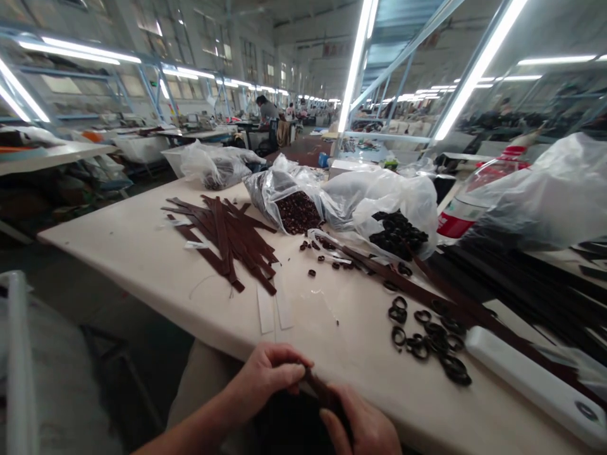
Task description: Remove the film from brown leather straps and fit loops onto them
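At the table's near edge, my left hand (271, 373) pinches one end of a dark brown strip (318, 387) between thumb and fingers. The fingers of my right hand (358, 420) are wrapped round the same strip a little lower and to the right; its far end is hidden by that hand. Beyond my hands lies a loose pile of flat brown strips (222, 237), and two white paper strips (265, 309) stick out on the near side of it. Several black loops (429, 335) are scattered to the right of my right hand.
Clear plastic bags hold small brown pieces (298, 212) and black pieces (399, 234) at the back of the table (118, 234). A white elongated case (531, 379), a red-labelled bottle (462, 208) and long dark strips (512, 284) occupy the right side. Another person (268, 110) is far off.
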Motion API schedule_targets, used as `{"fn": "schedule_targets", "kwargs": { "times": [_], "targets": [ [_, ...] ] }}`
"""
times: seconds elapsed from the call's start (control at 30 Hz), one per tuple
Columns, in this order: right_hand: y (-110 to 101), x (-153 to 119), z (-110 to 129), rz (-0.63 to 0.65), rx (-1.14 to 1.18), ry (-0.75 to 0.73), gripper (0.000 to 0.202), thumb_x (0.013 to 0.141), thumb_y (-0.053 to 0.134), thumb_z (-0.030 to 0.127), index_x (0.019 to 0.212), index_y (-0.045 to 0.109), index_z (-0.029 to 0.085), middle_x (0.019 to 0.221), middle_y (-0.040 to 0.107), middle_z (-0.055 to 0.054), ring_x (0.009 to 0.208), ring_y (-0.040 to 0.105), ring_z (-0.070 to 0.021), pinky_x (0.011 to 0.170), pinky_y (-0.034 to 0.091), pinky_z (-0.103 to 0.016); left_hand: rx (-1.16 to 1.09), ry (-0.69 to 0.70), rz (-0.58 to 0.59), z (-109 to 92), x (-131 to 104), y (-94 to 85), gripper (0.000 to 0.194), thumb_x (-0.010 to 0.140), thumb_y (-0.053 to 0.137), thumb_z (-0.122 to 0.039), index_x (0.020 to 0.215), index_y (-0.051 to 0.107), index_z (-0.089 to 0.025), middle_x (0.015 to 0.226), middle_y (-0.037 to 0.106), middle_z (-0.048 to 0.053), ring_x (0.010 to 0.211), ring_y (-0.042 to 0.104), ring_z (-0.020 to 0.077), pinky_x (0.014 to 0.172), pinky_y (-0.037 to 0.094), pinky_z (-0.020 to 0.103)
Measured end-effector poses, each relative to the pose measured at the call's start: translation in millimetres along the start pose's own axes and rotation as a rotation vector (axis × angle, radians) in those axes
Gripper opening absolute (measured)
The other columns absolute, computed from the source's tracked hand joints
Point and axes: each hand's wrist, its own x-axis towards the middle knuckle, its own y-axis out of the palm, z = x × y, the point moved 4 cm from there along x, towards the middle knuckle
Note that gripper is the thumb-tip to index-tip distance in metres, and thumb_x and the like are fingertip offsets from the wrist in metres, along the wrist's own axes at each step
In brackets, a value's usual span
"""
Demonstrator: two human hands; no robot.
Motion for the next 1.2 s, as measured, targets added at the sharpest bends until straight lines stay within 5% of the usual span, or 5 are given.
{"fn": "schedule_targets", "kwargs": {
  "times": [0.23,0.43,0.6,0.87,1.2],
  "targets": [
    [-10,8,19,0.257,-0.029,0.126,0.039,0.105,0.032,0.033,0.082,0.060,0.019,0.066,0.067,-0.004,0.056,0.066,-0.0185,0.052,0.040,-0.027,0.034,-0.022,0.025,-13,-4,-2.3,0.021,0.067,0.080,-0.030,0.082,0.080,-0.016,0.063,0.068,0.003,0.054,0.055,0.0101,0.053,0.043,0.020],
    [-8,11,28,0.478,0.330,0.254,0.046,0.105,0.031,0.037,0.071,0.057,0.020,0.064,0.062,0.000,0.056,0.057,-0.0134,0.055,0.038,-0.024,0.011,-0.141,0.224,-5,-10,12.9,0.020,0.064,0.083,-0.027,0.080,0.080,-0.016,0.069,0.074,0.005,0.056,0.061,0.0124,0.054,0.050,0.021],
    [-5,14,26,0.452,0.483,0.321,0.028,0.101,0.042,0.034,0.086,0.062,0.019,0.078,0.065,-0.001,0.069,0.060,-0.0157,0.064,0.044,-0.024,-0.030,-0.080,0.206,-5,-10,15.5,0.020,0.066,0.083,-0.028,0.081,0.079,-0.015,0.073,0.074,0.006,0.059,0.063,0.0125,0.056,0.051,0.021],
    [-3,-9,17,0.484,0.164,0.366,0.017,0.095,0.047,0.031,0.094,0.057,0.018,0.073,0.066,-0.003,0.062,0.061,-0.0196,0.057,0.036,-0.027,-0.025,-0.042,0.062,-12,-7,-7.7,0.013,0.063,0.084,-0.023,0.071,0.077,-0.015,0.075,0.072,0.004,0.051,0.055,0.0076,0.048,0.047,0.018],
    [3,-8,28,0.600,0.444,0.341,0.029,0.099,0.035,0.030,0.079,0.053,0.020,0.068,0.058,-0.001,0.059,0.053,-0.0147,0.057,0.036,-0.024,0.063,-0.126,0.265,4,-13,3.6,0.024,0.063,0.084,-0.020,0.086,0.079,-0.015,0.072,0.072,0.003,0.062,0.061,0.0114,0.059,0.052,0.022]
  ]
}}
